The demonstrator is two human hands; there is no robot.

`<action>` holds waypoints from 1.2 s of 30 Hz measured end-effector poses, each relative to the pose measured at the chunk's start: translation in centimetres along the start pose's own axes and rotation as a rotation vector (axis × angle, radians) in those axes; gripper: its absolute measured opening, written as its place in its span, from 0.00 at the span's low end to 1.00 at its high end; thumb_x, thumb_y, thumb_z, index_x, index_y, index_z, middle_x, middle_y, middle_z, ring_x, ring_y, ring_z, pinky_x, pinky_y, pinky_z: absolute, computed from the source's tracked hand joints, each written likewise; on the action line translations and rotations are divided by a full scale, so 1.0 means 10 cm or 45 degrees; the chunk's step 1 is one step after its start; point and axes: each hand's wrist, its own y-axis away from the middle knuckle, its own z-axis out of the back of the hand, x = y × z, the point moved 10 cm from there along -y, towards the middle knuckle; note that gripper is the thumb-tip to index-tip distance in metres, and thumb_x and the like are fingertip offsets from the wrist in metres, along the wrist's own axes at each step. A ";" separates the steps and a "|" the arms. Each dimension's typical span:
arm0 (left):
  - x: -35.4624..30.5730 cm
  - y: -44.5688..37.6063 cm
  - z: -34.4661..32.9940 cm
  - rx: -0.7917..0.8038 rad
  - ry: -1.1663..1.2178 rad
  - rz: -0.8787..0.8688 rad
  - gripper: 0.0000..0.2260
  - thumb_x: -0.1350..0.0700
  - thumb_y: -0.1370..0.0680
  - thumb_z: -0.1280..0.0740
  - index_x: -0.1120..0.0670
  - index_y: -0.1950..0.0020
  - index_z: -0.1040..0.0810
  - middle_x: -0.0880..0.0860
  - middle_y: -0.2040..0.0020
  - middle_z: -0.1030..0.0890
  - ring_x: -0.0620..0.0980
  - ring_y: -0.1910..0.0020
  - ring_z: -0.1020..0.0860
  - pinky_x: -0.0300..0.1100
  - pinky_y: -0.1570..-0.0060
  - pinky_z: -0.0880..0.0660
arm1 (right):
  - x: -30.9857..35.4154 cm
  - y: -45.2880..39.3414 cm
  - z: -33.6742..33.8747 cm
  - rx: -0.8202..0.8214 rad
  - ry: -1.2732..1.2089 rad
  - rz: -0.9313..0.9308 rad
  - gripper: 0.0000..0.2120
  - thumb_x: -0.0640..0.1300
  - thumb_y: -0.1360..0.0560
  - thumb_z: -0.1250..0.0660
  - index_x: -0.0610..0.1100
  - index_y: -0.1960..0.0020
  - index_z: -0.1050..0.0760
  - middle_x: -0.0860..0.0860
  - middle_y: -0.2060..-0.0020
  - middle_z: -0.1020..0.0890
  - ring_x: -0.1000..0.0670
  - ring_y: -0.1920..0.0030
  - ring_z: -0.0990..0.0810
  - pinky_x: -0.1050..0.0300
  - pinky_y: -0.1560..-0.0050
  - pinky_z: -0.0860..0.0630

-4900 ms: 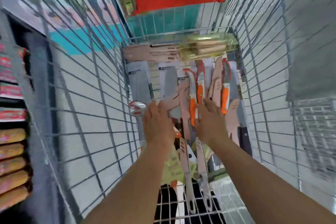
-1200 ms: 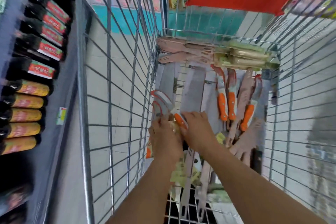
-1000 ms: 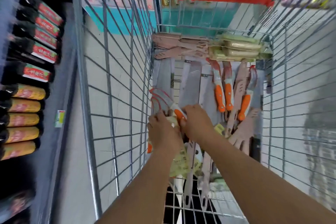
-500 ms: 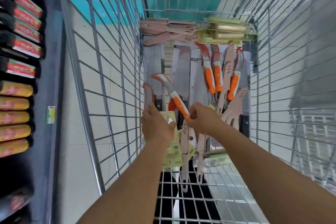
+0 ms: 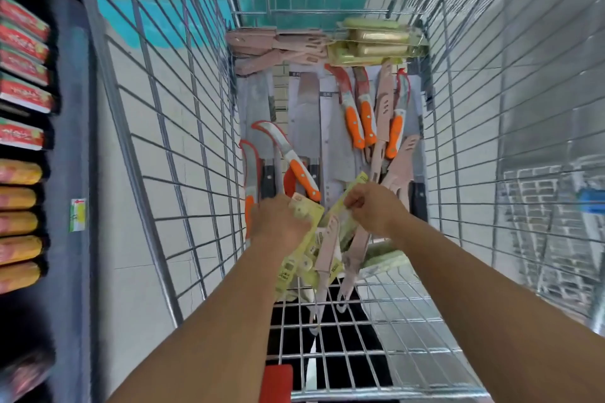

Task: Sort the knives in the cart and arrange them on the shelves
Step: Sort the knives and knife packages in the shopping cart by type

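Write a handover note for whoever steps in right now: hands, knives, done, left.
Left hand: grips yellow-green carded knife packs over the near end of the cart.
Right hand: pinches another yellow-green pack by its top edge.
In the cart: orange-handled knives far right, one more centre-left, pink sheathed knives stacked at the far end, cleavers flat on the floor.
Done: partly grouped by type.
Left: finish sorting; nothing seen moved to shelves yet.
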 end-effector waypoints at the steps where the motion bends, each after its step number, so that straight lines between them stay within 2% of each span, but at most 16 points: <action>1: -0.05 0.02 -0.03 0.045 -0.112 -0.070 0.20 0.42 0.27 0.33 0.53 0.41 0.27 0.53 0.48 0.21 0.56 0.46 0.25 0.47 0.45 0.28 | -0.03 0.01 -0.01 0.019 0.031 -0.008 0.13 0.33 0.26 0.41 0.44 0.49 0.21 0.47 0.46 0.20 0.46 0.43 0.23 0.63 0.50 0.30; 3: -0.05 0.05 -0.15 0.187 -0.252 -0.132 0.21 0.38 0.27 0.35 0.50 0.42 0.29 0.53 0.47 0.22 0.57 0.42 0.29 0.49 0.44 0.31 | -0.07 0.03 -0.02 0.032 0.062 -0.019 0.14 0.33 0.26 0.42 0.44 0.49 0.21 0.48 0.44 0.21 0.46 0.41 0.24 0.63 0.52 0.32; 6: 0.00 0.09 -0.32 0.330 -0.391 -0.105 0.21 0.34 0.30 0.36 0.48 0.48 0.33 0.56 0.42 0.25 0.60 0.35 0.38 0.53 0.39 0.36 | -0.12 0.07 -0.01 -0.033 0.041 -0.058 0.15 0.35 0.24 0.41 0.47 0.43 0.23 0.47 0.39 0.24 0.44 0.40 0.25 0.59 0.46 0.29; 10: -0.07 0.09 -0.31 0.281 -0.513 -0.160 0.23 0.31 0.29 0.39 0.48 0.48 0.33 0.57 0.41 0.27 0.61 0.33 0.41 0.56 0.32 0.49 | -0.02 0.17 0.03 -0.171 0.121 0.021 0.20 0.37 0.26 0.37 0.50 0.36 0.29 0.45 0.38 0.31 0.42 0.37 0.34 0.50 0.40 0.32; 13: -0.13 0.09 -0.21 0.247 -0.518 -0.220 0.21 0.39 0.26 0.36 0.50 0.40 0.32 0.56 0.42 0.24 0.60 0.33 0.35 0.58 0.30 0.54 | 0.07 0.20 0.03 -0.198 0.093 0.057 0.22 0.41 0.26 0.35 0.49 0.33 0.32 0.44 0.38 0.31 0.42 0.36 0.37 0.50 0.39 0.34; 15: -0.14 0.08 -0.16 0.277 -0.414 -0.216 0.20 0.46 0.25 0.35 0.53 0.38 0.34 0.51 0.51 0.22 0.57 0.41 0.27 0.56 0.30 0.49 | 0.08 0.20 0.01 -0.185 0.057 0.038 0.21 0.42 0.25 0.35 0.48 0.33 0.31 0.44 0.37 0.31 0.41 0.36 0.35 0.50 0.38 0.34; 17: -0.14 0.05 -0.07 0.262 -0.291 -0.194 0.19 0.48 0.25 0.34 0.54 0.39 0.35 0.48 0.57 0.25 0.55 0.48 0.24 0.55 0.35 0.38 | 0.12 0.21 0.01 -0.205 0.001 0.051 0.20 0.42 0.25 0.36 0.47 0.33 0.30 0.43 0.37 0.30 0.41 0.36 0.32 0.50 0.37 0.33; 20: -0.18 0.01 0.07 0.163 -0.229 -0.215 0.19 0.48 0.24 0.35 0.55 0.39 0.36 0.51 0.55 0.25 0.56 0.50 0.23 0.51 0.47 0.29 | 0.22 0.23 0.04 -0.275 -0.079 0.127 0.20 0.41 0.25 0.36 0.44 0.33 0.30 0.43 0.38 0.28 0.42 0.36 0.31 0.51 0.35 0.33; 23: -0.16 -0.05 0.24 0.057 -0.126 -0.145 0.22 0.46 0.23 0.35 0.57 0.36 0.37 0.55 0.50 0.24 0.59 0.49 0.23 0.48 0.52 0.29 | 0.32 0.25 0.03 -0.311 -0.145 0.169 0.21 0.42 0.25 0.35 0.42 0.33 0.31 0.44 0.40 0.26 0.44 0.39 0.29 0.53 0.39 0.32; 25: -0.15 -0.11 0.37 0.001 -0.008 -0.065 0.22 0.46 0.23 0.36 0.58 0.36 0.35 0.56 0.48 0.23 0.60 0.47 0.23 0.50 0.47 0.27 | 0.35 0.25 0.02 -0.342 -0.282 0.131 0.20 0.47 0.24 0.36 0.42 0.34 0.31 0.47 0.43 0.24 0.48 0.41 0.27 0.56 0.43 0.30; 28: -0.10 -0.17 0.57 -0.103 0.285 0.086 0.19 0.50 0.23 0.34 0.58 0.38 0.34 0.58 0.44 0.22 0.60 0.44 0.24 0.54 0.40 0.29 | 0.29 0.22 0.02 -0.394 -0.613 -0.007 0.18 0.56 0.22 0.40 0.45 0.39 0.30 0.55 0.51 0.21 0.53 0.49 0.23 0.61 0.54 0.29; 29: -0.07 -0.17 0.63 -0.153 0.367 0.145 0.20 0.51 0.24 0.34 0.58 0.36 0.35 0.58 0.43 0.23 0.60 0.43 0.24 0.54 0.39 0.30 | 0.26 0.22 0.02 -0.408 -0.650 -0.043 0.17 0.55 0.22 0.39 0.45 0.39 0.30 0.55 0.51 0.21 0.53 0.51 0.23 0.60 0.55 0.30; 31: -0.01 -0.15 0.73 -0.254 0.420 0.232 0.23 0.52 0.23 0.34 0.59 0.33 0.37 0.58 0.41 0.23 0.60 0.41 0.25 0.53 0.37 0.32 | 0.22 0.21 0.06 -0.449 -0.468 -0.081 0.16 0.49 0.23 0.37 0.44 0.37 0.29 0.49 0.44 0.22 0.49 0.47 0.25 0.55 0.48 0.29; 33: 0.02 -0.10 0.83 -0.389 0.382 0.261 0.20 0.51 0.22 0.36 0.59 0.36 0.37 0.58 0.45 0.22 0.61 0.42 0.25 0.50 0.41 0.35 | 0.20 0.23 0.11 -0.523 -0.254 -0.107 0.18 0.48 0.23 0.36 0.44 0.35 0.30 0.46 0.39 0.26 0.46 0.39 0.28 0.50 0.38 0.31; 34: 0.01 -0.08 0.88 -0.459 0.402 0.257 0.17 0.50 0.22 0.37 0.58 0.39 0.36 0.56 0.50 0.23 0.61 0.44 0.24 0.50 0.44 0.35 | 0.20 0.24 0.12 -0.538 -0.275 -0.110 0.19 0.49 0.23 0.36 0.45 0.34 0.30 0.46 0.39 0.26 0.47 0.39 0.28 0.51 0.39 0.30; 36: 0.02 -0.08 0.93 -0.526 0.603 0.259 0.15 0.49 0.22 0.36 0.56 0.45 0.36 0.52 0.56 0.26 0.59 0.50 0.23 0.49 0.47 0.33 | 0.31 0.23 0.04 -0.424 -0.631 -0.075 0.20 0.51 0.23 0.37 0.45 0.34 0.31 0.53 0.47 0.21 0.56 0.51 0.22 0.57 0.54 0.25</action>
